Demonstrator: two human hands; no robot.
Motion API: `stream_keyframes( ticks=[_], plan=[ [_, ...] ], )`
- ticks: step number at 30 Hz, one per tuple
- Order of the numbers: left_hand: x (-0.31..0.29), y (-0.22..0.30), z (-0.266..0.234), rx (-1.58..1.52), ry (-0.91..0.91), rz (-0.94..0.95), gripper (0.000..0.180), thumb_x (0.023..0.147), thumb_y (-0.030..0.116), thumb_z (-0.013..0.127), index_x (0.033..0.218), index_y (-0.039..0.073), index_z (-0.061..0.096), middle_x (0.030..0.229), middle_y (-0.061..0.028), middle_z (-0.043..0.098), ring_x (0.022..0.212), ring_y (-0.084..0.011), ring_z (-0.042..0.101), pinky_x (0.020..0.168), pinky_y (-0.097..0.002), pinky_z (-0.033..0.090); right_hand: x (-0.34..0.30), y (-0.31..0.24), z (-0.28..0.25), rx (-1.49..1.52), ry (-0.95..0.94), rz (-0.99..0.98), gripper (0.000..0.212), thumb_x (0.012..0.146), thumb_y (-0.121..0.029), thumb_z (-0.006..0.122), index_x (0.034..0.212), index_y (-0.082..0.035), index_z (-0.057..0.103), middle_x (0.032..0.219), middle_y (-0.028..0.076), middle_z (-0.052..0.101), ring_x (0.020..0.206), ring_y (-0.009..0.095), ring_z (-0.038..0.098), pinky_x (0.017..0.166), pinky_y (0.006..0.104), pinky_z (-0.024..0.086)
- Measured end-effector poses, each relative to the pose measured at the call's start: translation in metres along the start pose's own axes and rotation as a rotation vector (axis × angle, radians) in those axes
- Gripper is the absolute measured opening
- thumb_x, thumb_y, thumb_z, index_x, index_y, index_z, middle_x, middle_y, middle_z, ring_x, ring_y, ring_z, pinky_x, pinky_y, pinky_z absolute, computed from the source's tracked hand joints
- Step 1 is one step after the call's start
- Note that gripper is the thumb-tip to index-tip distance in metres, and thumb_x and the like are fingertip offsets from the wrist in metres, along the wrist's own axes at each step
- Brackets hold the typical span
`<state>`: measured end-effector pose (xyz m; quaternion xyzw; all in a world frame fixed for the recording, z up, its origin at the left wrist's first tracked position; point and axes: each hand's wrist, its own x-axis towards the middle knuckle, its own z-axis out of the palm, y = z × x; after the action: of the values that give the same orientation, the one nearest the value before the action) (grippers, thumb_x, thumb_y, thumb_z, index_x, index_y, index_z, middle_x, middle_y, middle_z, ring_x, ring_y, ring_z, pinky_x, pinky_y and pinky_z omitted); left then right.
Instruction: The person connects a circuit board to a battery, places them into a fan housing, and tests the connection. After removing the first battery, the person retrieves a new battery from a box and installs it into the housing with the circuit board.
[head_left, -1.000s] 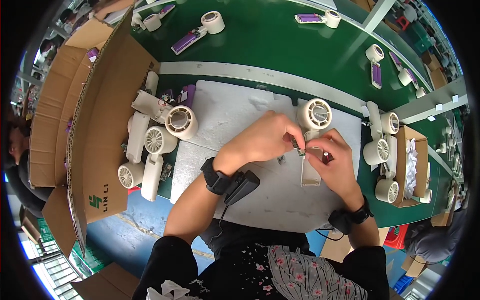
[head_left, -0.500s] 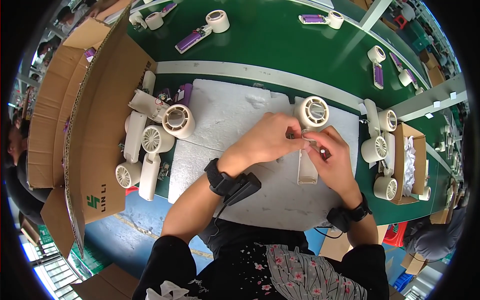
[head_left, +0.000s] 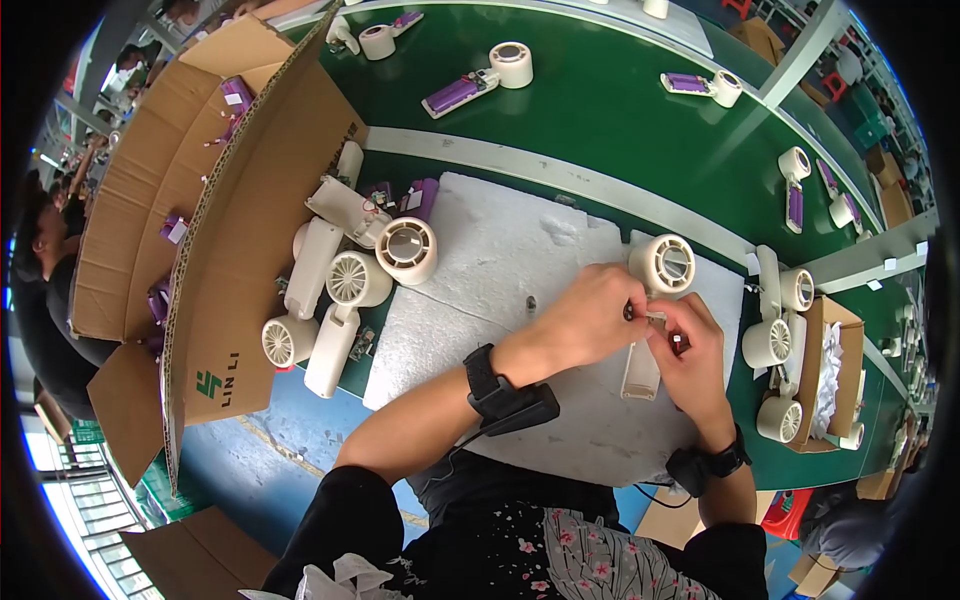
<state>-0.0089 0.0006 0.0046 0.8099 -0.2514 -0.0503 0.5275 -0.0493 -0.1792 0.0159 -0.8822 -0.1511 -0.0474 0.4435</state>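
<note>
A white handheld fan [head_left: 664, 264] lies on a white foam sheet [head_left: 500, 235], its round head away from me and its opened handle [head_left: 640, 374] toward me. Over the fan's neck, my left hand [head_left: 596, 314] is closed, thumb and fingertips pinched together. Facing it from the right, my right hand [head_left: 694, 352] is closed too, its fingertips almost meeting the left ones. Between them shows a small pale piece, too small to name. A dark bit peeks out at the left fingers, and a small dark reddish part sits in the right hand's curl. My fingers hide most of the neck.
Several white fans [head_left: 350, 280] crowd the foam's left side, beside a tall cardboard box [head_left: 250, 250]. More fans [head_left: 768, 342] and a small carton [head_left: 815, 400] stand at the right. Beyond a metal rail [head_left: 560, 178], fans with purple batteries [head_left: 460, 92] lie on the green surface.
The whole scene has shifted right and slightly down in the picture as my head moved. Both hands stay pinched together over the fan's neck.
</note>
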Motion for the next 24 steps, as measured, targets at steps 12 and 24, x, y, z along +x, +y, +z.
stream_keyframes(
  ticks=[12, 24],
  plan=[
    [0.005, 0.012, -0.028, -0.19, -0.245, -0.213, 0.018, 0.071, 0.011, 0.075, 0.084, 0.001, 0.068, 0.077, -0.0112, 0.065, 0.073, -0.0223, 0.064, 0.067, -0.0321, 0.051, 0.002, 0.003, 0.002, -0.009, -0.007, -0.042, 0.019, 0.073, 0.004, 0.07, 0.091, -0.003, 0.068, 0.078, 0.005, 0.051, 0.059, 0.013, 0.052, 0.049, 0.0246, 0.042],
    [0.006, -0.004, -0.006, -0.217, -0.087, -0.037, 0.017, 0.066, 0.008, 0.074, 0.081, 0.001, 0.069, 0.076, -0.0127, 0.069, 0.074, -0.0226, 0.068, 0.067, -0.0315, 0.052, -0.005, 0.011, 0.001, 0.025, -0.021, -0.077, 0.016, 0.07, 0.009, 0.071, 0.082, 0.002, 0.062, 0.082, 0.005, 0.049, 0.061, 0.011, 0.05, 0.05, 0.0235, 0.038]
  ],
)
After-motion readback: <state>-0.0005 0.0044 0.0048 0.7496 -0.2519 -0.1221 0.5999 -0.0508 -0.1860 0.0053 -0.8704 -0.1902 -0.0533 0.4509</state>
